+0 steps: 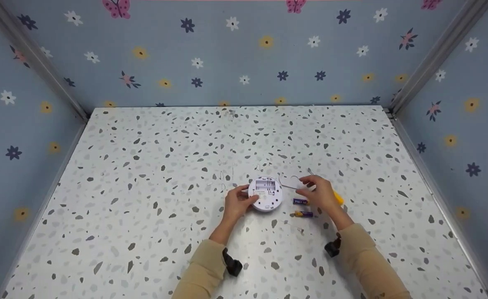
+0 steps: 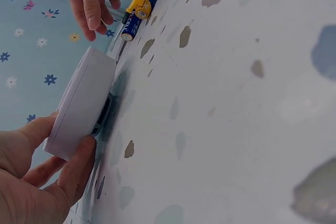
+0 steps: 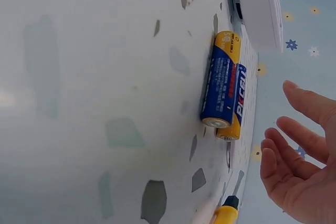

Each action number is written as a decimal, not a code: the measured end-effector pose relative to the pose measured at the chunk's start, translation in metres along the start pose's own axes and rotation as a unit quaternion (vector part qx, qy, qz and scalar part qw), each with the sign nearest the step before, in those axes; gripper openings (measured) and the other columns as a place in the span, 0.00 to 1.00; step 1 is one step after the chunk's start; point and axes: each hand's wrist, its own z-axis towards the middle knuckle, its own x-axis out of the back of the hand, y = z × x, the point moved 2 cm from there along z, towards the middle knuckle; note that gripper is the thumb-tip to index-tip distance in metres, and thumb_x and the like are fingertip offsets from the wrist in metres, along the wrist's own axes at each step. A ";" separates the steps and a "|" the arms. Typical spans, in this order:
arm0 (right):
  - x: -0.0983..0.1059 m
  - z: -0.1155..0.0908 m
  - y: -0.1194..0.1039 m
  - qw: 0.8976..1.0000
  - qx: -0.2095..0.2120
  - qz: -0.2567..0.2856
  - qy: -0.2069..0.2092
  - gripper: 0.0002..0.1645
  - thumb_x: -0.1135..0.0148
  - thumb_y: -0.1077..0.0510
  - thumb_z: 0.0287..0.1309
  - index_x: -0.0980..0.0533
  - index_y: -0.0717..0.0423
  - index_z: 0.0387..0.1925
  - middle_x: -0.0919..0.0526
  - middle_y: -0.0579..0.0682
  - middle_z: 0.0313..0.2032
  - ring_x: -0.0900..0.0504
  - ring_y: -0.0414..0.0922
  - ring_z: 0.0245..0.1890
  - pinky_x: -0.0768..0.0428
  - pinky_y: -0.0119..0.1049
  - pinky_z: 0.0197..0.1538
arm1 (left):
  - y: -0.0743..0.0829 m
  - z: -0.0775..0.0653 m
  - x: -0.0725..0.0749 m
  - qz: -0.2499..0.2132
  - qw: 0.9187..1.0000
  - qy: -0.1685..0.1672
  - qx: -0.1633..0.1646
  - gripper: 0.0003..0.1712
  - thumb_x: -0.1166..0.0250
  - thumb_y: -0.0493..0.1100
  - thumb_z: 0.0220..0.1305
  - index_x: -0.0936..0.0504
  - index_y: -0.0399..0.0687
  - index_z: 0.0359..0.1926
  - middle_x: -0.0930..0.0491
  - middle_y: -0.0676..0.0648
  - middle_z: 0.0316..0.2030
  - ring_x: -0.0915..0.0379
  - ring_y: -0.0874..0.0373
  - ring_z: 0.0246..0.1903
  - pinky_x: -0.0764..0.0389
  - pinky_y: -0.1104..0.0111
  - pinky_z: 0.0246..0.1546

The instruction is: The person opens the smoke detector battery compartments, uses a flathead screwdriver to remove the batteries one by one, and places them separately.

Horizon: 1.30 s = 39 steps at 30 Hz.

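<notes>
My left hand grips a round white device, thumb on top and fingers round its side. Its upturned face has an open battery compartment; in the left wrist view a dark part shows beneath the white body. To the right of it, my right hand hovers over the table with loosely bent fingers. Nothing shows between those fingers in the right wrist view. Two blue and yellow batteries lie side by side below that hand. A screwdriver with a yellow handle lies close by, partly hidden by the hand in the head view.
The white speckled table has patterned blue panels at the back and both sides. A thin line-like thing shows near my right fingertips; its kind I cannot tell. A black wrist camera sits at my left sleeve.
</notes>
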 end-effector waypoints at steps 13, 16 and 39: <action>-0.006 0.021 0.005 1.000 0.022 0.000 0.007 0.27 0.34 0.58 0.47 0.29 0.61 0.51 0.30 0.59 0.53 0.32 0.54 0.53 0.34 0.46 0.56 | 0.000 -0.001 0.001 -0.004 1.000 -0.003 -0.016 0.26 0.32 0.35 0.47 0.27 0.33 0.50 0.24 0.41 0.32 0.25 0.55 0.29 0.21 0.68 0.27; -0.008 0.024 0.005 0.999 0.031 -0.011 0.005 0.29 0.34 0.58 0.46 0.30 0.62 0.52 0.32 0.60 0.55 0.35 0.54 0.56 0.37 0.46 0.58 | 0.000 -0.002 0.001 -0.010 1.000 -0.006 -0.022 0.26 0.32 0.36 0.48 0.27 0.33 0.50 0.24 0.40 0.32 0.26 0.56 0.28 0.21 0.67 0.26; -0.016 0.038 0.014 0.998 -0.047 0.025 -0.038 0.39 0.29 0.56 0.40 0.34 0.50 0.57 0.38 0.50 0.61 0.44 0.47 0.62 0.47 0.43 0.63 | 0.000 -0.002 0.001 -0.006 1.000 -0.004 -0.026 0.27 0.32 0.36 0.47 0.27 0.32 0.50 0.24 0.41 0.32 0.27 0.56 0.28 0.21 0.67 0.28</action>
